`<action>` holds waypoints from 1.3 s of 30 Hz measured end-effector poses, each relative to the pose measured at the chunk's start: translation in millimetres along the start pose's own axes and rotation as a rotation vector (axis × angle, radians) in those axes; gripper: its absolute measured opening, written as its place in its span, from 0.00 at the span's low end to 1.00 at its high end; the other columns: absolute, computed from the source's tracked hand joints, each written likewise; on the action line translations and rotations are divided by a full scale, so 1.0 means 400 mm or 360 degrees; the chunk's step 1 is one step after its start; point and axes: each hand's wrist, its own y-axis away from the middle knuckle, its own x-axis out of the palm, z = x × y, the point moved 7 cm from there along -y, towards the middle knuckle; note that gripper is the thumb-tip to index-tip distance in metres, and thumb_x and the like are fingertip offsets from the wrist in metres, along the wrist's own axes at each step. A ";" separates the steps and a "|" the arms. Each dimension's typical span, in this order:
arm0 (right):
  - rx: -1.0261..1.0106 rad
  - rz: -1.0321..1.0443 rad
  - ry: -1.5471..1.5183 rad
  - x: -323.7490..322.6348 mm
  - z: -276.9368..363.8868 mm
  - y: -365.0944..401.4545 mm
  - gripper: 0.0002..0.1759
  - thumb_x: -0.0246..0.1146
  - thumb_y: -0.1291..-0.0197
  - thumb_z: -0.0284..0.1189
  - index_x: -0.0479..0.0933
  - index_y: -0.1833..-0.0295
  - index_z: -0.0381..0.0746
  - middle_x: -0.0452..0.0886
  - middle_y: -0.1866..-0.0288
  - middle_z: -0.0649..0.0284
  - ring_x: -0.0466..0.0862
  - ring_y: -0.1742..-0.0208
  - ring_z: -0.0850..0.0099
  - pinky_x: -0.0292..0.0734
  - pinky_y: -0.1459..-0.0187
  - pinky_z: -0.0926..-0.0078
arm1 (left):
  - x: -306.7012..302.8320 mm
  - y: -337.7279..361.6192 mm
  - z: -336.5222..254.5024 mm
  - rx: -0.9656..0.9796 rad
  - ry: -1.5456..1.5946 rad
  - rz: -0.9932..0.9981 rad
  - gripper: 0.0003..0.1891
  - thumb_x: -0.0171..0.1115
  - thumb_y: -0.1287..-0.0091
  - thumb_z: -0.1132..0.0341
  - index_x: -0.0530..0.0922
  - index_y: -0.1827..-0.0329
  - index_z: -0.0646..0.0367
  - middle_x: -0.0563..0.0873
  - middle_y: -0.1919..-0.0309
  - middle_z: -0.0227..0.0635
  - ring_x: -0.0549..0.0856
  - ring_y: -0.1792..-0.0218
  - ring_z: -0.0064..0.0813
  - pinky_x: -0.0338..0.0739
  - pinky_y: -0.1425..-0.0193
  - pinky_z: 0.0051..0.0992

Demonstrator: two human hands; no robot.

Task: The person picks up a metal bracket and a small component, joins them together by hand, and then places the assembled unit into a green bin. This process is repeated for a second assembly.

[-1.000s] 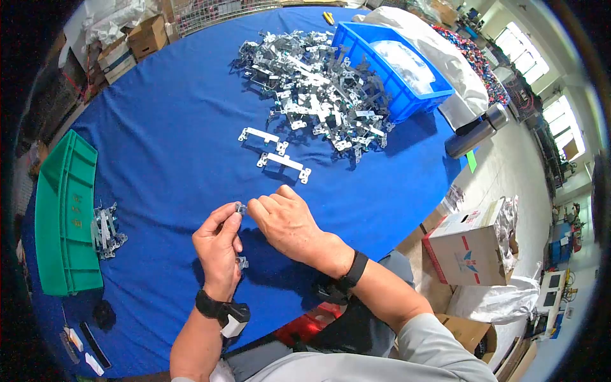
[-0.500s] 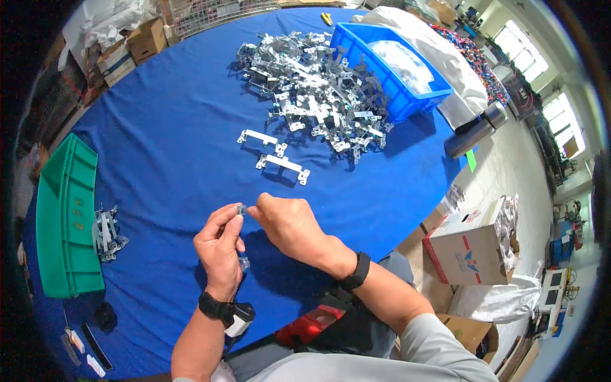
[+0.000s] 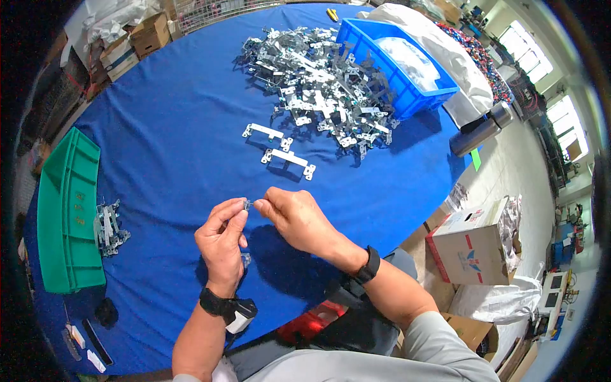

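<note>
My left hand point(image 3: 221, 245) is closed on a metal bracket point(image 3: 246, 258); one end shows between thumb and index finger, the other below the palm. Just to the right, my right hand point(image 3: 298, 218) is pinched at the bracket's upper end, and what its fingertips hold is too small to name. Beyond my hands, two metal brackets point(image 3: 287, 156) point(image 3: 267, 132) lie side by side on the blue cloth point(image 3: 172, 140). Behind them is a large heap of similar brackets point(image 3: 318, 83). A smaller pile of brackets point(image 3: 109, 229) lies at the left.
A green bin point(image 3: 70, 216) stands at the left edge. At the back right are a blue crate point(image 3: 407, 95) with a plastic bag and a steel bottle point(image 3: 478, 130). Small tools point(image 3: 95, 342) lie at the lower left. A cardboard box point(image 3: 474, 245) is right of the table.
My right hand has shifted slightly, its fingertips now a little farther from my left thumb. The view has moved slightly. My left hand keeps its hold on the bracket.
</note>
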 end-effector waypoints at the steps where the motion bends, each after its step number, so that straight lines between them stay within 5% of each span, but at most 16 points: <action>1: -0.0207 -0.0116 0.0296 0.002 0.016 0.006 0.16 0.61 0.31 0.33 0.70 0.69 0.35 0.75 0.78 0.52 0.78 0.76 0.54 0.69 0.71 0.55 | 0.001 -0.004 -0.001 -0.0023 -0.0028 0.0005 0.08 0.67 0.33 0.78 0.86 0.52 0.65 0.87 0.51 0.38 0.80 0.72 0.13 0.72 0.77 0.13; 3: -0.0407 -0.0227 0.0581 0.002 0.039 0.013 0.13 0.61 0.33 0.32 0.70 0.69 0.38 0.76 0.78 0.53 0.80 0.75 0.52 0.70 0.70 0.53 | -0.003 -0.004 0.007 -0.0128 0.0008 -0.0009 0.08 0.67 0.33 0.78 0.86 0.52 0.66 0.87 0.53 0.37 0.80 0.73 0.12 0.72 0.78 0.13; 5: -0.0825 -0.0230 0.0805 0.006 0.075 0.024 0.08 0.61 0.37 0.29 0.69 0.67 0.42 0.74 0.77 0.61 0.79 0.74 0.61 0.70 0.65 0.62 | 0.001 -0.002 0.021 -0.0239 0.0040 -0.0011 0.08 0.66 0.33 0.78 0.86 0.53 0.66 0.88 0.54 0.36 0.79 0.75 0.12 0.71 0.78 0.13; 8: -0.0850 -0.0234 0.0860 0.014 0.067 0.023 0.06 0.61 0.41 0.27 0.69 0.67 0.42 0.73 0.75 0.64 0.78 0.73 0.66 0.67 0.61 0.68 | -0.003 0.000 0.023 -0.0176 0.0107 -0.0070 0.08 0.66 0.33 0.77 0.86 0.52 0.67 0.88 0.59 0.35 0.77 0.78 0.11 0.70 0.79 0.13; 13: -0.0913 -0.0134 0.0961 0.031 0.062 0.020 0.04 0.59 0.43 0.26 0.69 0.67 0.43 0.74 0.75 0.64 0.80 0.72 0.65 0.68 0.61 0.65 | -0.012 -0.013 0.014 -0.0593 0.0009 0.0047 0.10 0.67 0.33 0.74 0.85 0.51 0.67 0.88 0.65 0.34 0.75 0.82 0.11 0.67 0.81 0.12; 17: -0.0807 -0.0095 0.0891 0.028 0.062 0.016 0.03 0.58 0.38 0.27 0.70 0.64 0.41 0.77 0.74 0.61 0.81 0.71 0.61 0.69 0.61 0.62 | -0.021 -0.016 0.016 -0.0505 -0.0045 -0.0004 0.09 0.68 0.34 0.74 0.86 0.53 0.66 0.89 0.64 0.35 0.79 0.78 0.13 0.71 0.79 0.13; 20: -0.0506 -0.0317 0.0568 -0.006 0.056 0.017 0.12 0.59 0.32 0.31 0.71 0.67 0.37 0.77 0.76 0.55 0.80 0.74 0.56 0.69 0.66 0.57 | -0.002 -0.019 0.004 -0.0153 0.0079 0.0097 0.08 0.67 0.33 0.76 0.87 0.53 0.65 0.88 0.54 0.37 0.82 0.68 0.15 0.76 0.74 0.15; 22: 0.0085 -0.0016 -0.0067 -0.013 0.007 0.006 0.20 0.61 0.29 0.37 0.71 0.70 0.33 0.75 0.79 0.49 0.78 0.76 0.51 0.68 0.72 0.54 | -0.004 -0.014 0.017 -0.0083 0.0059 0.0090 0.08 0.67 0.33 0.76 0.87 0.53 0.65 0.88 0.52 0.38 0.82 0.68 0.15 0.76 0.74 0.15; 27: 0.0100 0.0205 -0.0199 0.001 -0.034 -0.006 0.22 0.63 0.31 0.38 0.69 0.71 0.32 0.75 0.79 0.48 0.77 0.78 0.48 0.68 0.75 0.56 | 0.013 -0.007 0.003 -0.0038 -0.0042 0.0147 0.08 0.67 0.33 0.77 0.86 0.52 0.66 0.87 0.50 0.38 0.81 0.71 0.13 0.75 0.75 0.14; 29: -0.0358 -0.0075 0.0485 -0.006 0.016 0.008 0.18 0.61 0.30 0.36 0.68 0.68 0.35 0.76 0.80 0.50 0.80 0.75 0.49 0.71 0.75 0.55 | 0.006 -0.016 0.004 -0.0094 -0.0021 0.0100 0.08 0.67 0.33 0.77 0.86 0.52 0.66 0.88 0.55 0.37 0.79 0.76 0.12 0.72 0.78 0.13; 32: -0.0535 -0.0018 0.0667 0.014 0.033 0.018 0.11 0.59 0.31 0.32 0.68 0.64 0.39 0.78 0.79 0.56 0.83 0.72 0.54 0.73 0.70 0.56 | -0.008 -0.020 0.027 -0.0438 0.0056 0.0089 0.08 0.67 0.33 0.76 0.86 0.52 0.66 0.88 0.67 0.35 0.73 0.84 0.11 0.67 0.83 0.12; 38: -0.0758 -0.0070 0.0829 0.015 0.065 0.032 0.11 0.58 0.30 0.31 0.68 0.66 0.40 0.79 0.75 0.58 0.83 0.71 0.59 0.71 0.70 0.61 | -0.004 -0.018 0.005 -0.0287 -0.0002 0.0110 0.07 0.67 0.34 0.78 0.87 0.54 0.65 0.88 0.56 0.38 0.80 0.73 0.13 0.73 0.77 0.13; 39: -0.0489 -0.0053 0.0491 0.005 0.045 0.026 0.13 0.58 0.29 0.34 0.70 0.66 0.40 0.76 0.78 0.62 0.80 0.75 0.63 0.68 0.73 0.66 | -0.003 -0.017 0.006 -0.0281 0.0008 0.0117 0.07 0.67 0.34 0.78 0.87 0.54 0.65 0.88 0.56 0.38 0.80 0.73 0.13 0.73 0.77 0.13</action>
